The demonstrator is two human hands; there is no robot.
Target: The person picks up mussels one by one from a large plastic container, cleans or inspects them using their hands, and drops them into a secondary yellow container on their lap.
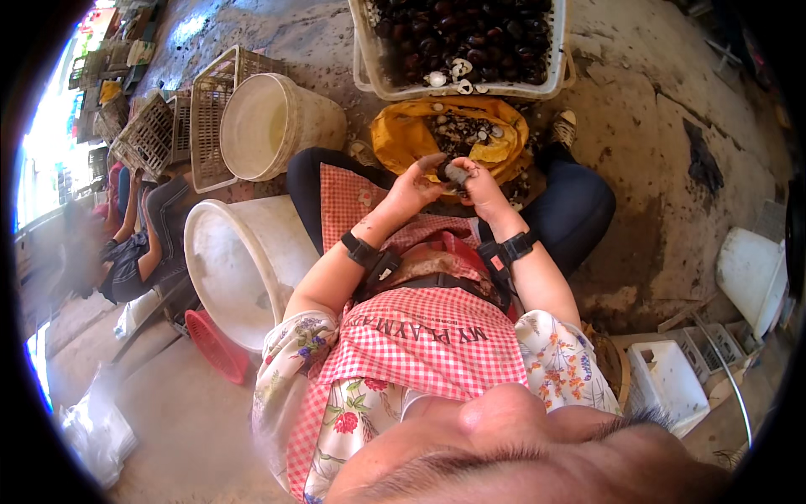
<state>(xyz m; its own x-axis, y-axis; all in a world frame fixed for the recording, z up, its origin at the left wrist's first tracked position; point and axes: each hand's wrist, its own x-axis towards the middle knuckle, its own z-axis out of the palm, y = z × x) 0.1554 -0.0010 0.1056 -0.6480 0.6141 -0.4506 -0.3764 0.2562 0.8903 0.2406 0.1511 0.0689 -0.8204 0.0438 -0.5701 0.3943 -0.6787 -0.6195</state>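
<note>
Between my hands, over the near rim of a yellow bag (pixel 393 135), is a dark, muddy, rounded object (pixel 452 173); its exact kind is unclear. My left hand (pixel 412 186) touches it from the left with dirty fingertips. From the other side, my right hand (pixel 483 186) grips it with thumb and fingers. Dark bits and small pale round pieces (pixel 482 135) lie inside the bag. Beyond it stands a white plastic crate (pixel 463 94) full of dark, shiny, rounded pieces (pixel 466 38), with a few whitish broken pieces (pixel 461 67) near its front edge.
A white bucket (pixel 315 129) lies tilted by a plastic basket (pixel 200 126) at left. Nearer is a large white tub (pixel 252 264) on its side and a red basket (pixel 217 346). Another person (pixel 141 252) sits far left. White containers (pixel 670 384) stand at lower right.
</note>
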